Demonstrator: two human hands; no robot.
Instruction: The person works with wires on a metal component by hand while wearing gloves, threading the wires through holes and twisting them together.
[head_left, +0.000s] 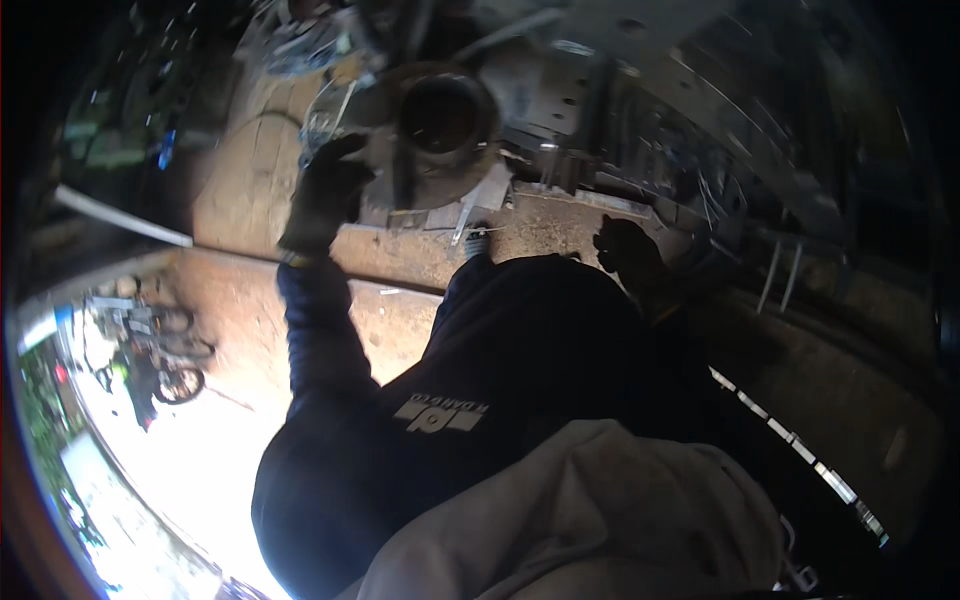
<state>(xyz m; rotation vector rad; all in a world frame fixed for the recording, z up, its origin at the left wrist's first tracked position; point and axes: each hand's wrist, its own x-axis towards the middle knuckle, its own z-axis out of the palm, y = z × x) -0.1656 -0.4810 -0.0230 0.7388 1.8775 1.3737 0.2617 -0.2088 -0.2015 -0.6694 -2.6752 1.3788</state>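
Right, so the main piece is that round, dark metal part at upper centre, hollow in the middle. Your left hand is just beside its left side, fingers half-curled and parted, nothing visibly held; I can't tell if it's touching. Your right hand, right of centre, is too dark to read, so no clue whether it's gripping anything, but it's well apart from the part. I'd get a firm hold on the rim and bring that right hand over to steady it.

Mind your edges: pale flat scraps poke out below the part, and dark metalwork crowds the upper right. Looks roomier leftward, over the brown ground. Just watch the long bar crossing below your left hand.
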